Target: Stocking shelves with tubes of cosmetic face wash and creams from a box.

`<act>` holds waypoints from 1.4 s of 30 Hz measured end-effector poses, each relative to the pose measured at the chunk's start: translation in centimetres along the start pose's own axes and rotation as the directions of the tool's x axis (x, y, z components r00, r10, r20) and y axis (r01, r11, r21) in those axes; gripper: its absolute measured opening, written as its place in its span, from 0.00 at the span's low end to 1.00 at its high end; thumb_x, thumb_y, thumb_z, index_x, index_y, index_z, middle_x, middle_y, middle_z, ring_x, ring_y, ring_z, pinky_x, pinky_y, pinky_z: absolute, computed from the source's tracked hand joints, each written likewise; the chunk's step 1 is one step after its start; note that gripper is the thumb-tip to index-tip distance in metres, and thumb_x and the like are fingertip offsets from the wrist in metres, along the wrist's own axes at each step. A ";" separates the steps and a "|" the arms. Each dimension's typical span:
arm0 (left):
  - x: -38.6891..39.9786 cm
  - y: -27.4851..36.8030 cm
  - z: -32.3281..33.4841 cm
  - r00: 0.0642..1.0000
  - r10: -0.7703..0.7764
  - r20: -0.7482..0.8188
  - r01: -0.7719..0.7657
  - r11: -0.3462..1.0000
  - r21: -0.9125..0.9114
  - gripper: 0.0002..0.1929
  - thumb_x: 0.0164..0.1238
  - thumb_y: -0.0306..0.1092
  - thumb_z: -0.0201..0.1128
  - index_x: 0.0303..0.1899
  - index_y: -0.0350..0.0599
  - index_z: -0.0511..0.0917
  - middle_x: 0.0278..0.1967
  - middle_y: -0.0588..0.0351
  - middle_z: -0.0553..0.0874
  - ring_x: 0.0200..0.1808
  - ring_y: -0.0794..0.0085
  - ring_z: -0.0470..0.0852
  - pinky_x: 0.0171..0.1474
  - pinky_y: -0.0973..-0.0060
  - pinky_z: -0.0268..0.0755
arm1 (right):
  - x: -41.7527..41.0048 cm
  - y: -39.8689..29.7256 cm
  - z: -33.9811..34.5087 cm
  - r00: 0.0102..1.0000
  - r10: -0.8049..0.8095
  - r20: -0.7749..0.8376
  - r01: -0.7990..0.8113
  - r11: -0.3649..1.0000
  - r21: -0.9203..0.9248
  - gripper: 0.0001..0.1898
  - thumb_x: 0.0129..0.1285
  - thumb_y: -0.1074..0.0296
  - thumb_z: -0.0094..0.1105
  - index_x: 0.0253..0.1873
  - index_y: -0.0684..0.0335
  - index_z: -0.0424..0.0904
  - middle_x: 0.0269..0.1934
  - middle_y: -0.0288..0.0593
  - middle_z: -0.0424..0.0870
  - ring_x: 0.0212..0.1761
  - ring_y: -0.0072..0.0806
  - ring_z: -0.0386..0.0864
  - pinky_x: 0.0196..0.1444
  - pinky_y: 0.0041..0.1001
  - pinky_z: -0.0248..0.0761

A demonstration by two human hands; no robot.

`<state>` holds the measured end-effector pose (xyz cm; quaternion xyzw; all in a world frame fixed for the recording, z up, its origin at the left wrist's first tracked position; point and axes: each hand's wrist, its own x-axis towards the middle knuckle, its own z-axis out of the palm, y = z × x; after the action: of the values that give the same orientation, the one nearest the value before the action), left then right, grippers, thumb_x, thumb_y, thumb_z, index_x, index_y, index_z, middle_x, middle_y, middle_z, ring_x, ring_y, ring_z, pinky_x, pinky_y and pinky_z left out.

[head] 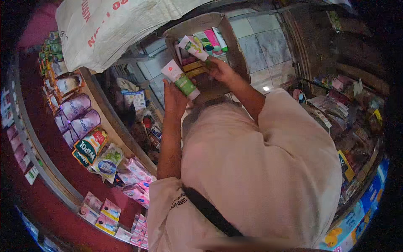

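Note:
My left hand (175,98) grips a pink and green squeeze tube (181,79), its printed front turned up towards me. Held at its lower end by my right hand (222,71) is a white squeeze tube (193,48) with a green and yellow print, tilted over a box. That open cardboard box (241,60) stands in front of me. Several more tubes lie inside at its far end, among them a pink tube (212,38) and a white tube with a green cap (220,38). The box's near bottom is in shadow.
A wooden shelf (108,107) at left bears purple pouches (84,124), a Wipol pouch (90,146) and pink packets (137,171). A white woven sack (126,28) overhangs the far left. Grey floor tiles (267,37) surround the box. Mixed goods (333,107) crowd the right side.

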<state>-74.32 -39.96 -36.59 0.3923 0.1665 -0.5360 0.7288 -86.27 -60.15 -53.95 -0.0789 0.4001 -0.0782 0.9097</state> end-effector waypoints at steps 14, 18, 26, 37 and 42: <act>2.7 -2.1 -1.0 0.998 -0.040 0.050 0.039 0.999 0.035 0.25 0.85 0.51 0.47 0.70 0.44 0.66 0.65 0.47 0.77 0.64 0.52 0.79 0.66 0.48 0.72 | -11.0 -0.2 2.6 0.960 0.111 0.255 -0.118 0.993 0.009 0.19 0.74 0.66 0.60 0.65 0.62 0.72 0.58 0.47 0.83 0.55 0.39 0.83 0.58 0.38 0.78; 3.1 -3.7 -1.3 0.985 0.026 0.171 -0.091 0.917 0.388 0.23 0.82 0.48 0.52 0.66 0.41 0.71 0.55 0.49 0.84 0.54 0.59 0.85 0.58 0.56 0.80 | -12.9 0.7 2.6 0.948 0.220 0.230 -0.215 0.975 -0.049 0.20 0.74 0.65 0.58 0.67 0.61 0.71 0.60 0.48 0.82 0.60 0.47 0.81 0.65 0.45 0.76; 5.8 -6.0 -1.4 0.998 -0.060 -0.018 0.059 0.821 0.567 0.22 0.79 0.44 0.56 0.68 0.48 0.70 0.58 0.50 0.82 0.56 0.57 0.83 0.57 0.52 0.79 | -11.0 1.0 1.3 0.977 0.128 0.170 -0.065 0.941 -0.332 0.26 0.74 0.56 0.55 0.71 0.63 0.70 0.65 0.48 0.78 0.65 0.41 0.77 0.69 0.48 0.71; 18.0 -9.6 -7.6 0.936 -0.323 -0.142 0.343 0.926 0.159 0.19 0.79 0.40 0.58 0.65 0.47 0.73 0.55 0.52 0.84 0.53 0.58 0.85 0.52 0.56 0.81 | 1.7 -1.7 -2.2 0.839 -0.323 -0.438 0.049 0.846 -0.530 0.31 0.68 0.41 0.60 0.65 0.60 0.74 0.51 0.48 0.81 0.46 0.37 0.81 0.42 0.44 0.76; 19.9 -10.9 -7.6 0.990 0.125 -0.072 -0.095 0.940 0.327 0.20 0.79 0.37 0.58 0.67 0.44 0.72 0.53 0.51 0.84 0.51 0.56 0.86 0.51 0.58 0.82 | 4.1 -2.5 -1.9 0.835 -0.337 -0.435 0.197 0.921 -0.337 0.34 0.65 0.38 0.66 0.61 0.64 0.77 0.49 0.52 0.82 0.45 0.43 0.81 0.45 0.46 0.76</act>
<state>-75.57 -48.50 -58.95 0.5389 0.0876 -0.4961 0.6751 -85.13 -63.57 -57.59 -0.2394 0.6066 -0.1657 0.7398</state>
